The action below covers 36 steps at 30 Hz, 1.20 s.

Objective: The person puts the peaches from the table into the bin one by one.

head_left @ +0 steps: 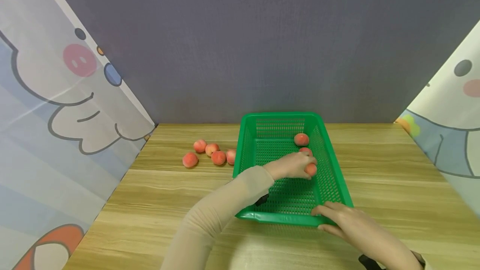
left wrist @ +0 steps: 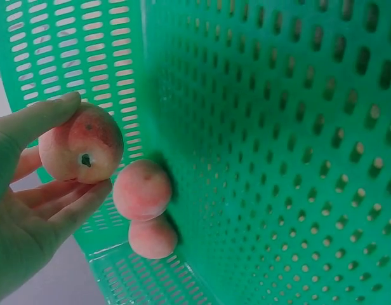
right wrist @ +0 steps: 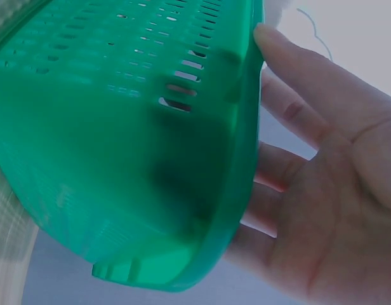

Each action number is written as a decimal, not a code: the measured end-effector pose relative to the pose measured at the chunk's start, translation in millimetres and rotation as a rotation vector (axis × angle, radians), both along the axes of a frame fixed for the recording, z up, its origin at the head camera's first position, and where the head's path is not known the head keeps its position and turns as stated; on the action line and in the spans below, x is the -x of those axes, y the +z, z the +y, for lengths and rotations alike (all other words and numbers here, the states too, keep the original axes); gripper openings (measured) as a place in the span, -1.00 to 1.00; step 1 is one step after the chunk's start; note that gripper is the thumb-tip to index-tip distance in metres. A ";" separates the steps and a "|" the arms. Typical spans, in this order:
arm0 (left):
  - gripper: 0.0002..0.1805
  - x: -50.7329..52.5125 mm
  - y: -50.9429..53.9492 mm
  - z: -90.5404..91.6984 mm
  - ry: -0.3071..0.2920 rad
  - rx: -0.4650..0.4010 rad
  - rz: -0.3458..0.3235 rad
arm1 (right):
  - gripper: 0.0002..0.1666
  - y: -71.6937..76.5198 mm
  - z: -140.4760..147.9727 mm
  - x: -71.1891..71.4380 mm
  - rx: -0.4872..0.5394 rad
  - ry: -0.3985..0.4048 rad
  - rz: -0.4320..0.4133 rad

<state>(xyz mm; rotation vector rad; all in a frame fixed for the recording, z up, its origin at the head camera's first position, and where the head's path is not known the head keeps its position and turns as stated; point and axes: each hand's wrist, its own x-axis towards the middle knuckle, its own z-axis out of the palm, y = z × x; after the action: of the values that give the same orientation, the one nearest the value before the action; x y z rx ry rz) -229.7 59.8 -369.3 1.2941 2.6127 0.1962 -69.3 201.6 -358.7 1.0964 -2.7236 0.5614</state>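
A green plastic basket (head_left: 288, 219) with slotted walls stands on the wooden table. Inside it, my left hand (head_left: 291, 165) holds a peach (left wrist: 81, 145) between thumb and fingers, close to the right wall. Two more peaches lie against that wall beyond it, the farther one (head_left: 301, 139) and the nearer one (head_left: 305, 151), partly hidden by the hand in the head view. At the near right corner my right hand (head_left: 343, 220) grips the basket's rim (right wrist: 246, 146), thumb on one side and fingers on the other.
Left of the basket several peaches lie loosely grouped on the table (head_left: 150, 203), the leftmost peach (head_left: 190, 160) a little apart. A grey wall (head_left: 240, 45) rises behind the table. Cartoon-printed sheets (head_left: 33, 95) hang on both sides.
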 end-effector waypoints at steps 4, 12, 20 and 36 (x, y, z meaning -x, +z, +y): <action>-0.47 -0.9 -5.3 1.3 -0.010 0.015 0.027 | -0.69 -0.4 0.2 0.3 0.003 0.003 0.002; -0.51 -3.0 -12.0 4.3 -0.023 0.032 0.071 | -0.71 -0.7 0.4 0.3 -0.005 -0.003 0.005; -0.49 -3.0 -18.0 6.9 -0.029 0.040 0.114 | -0.72 -1.0 0.3 -0.1 0.004 0.003 0.015; -0.46 -1.3 -24.7 8.2 -0.008 0.051 0.081 | -0.72 -1.5 0.4 0.7 0.007 0.009 0.024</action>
<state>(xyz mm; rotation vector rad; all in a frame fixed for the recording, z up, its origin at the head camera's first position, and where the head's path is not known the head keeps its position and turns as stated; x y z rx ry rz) -228.5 68.0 -394.0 1.3220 2.6601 0.0770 -69.9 202.1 -360.2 1.1068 -2.6954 0.5547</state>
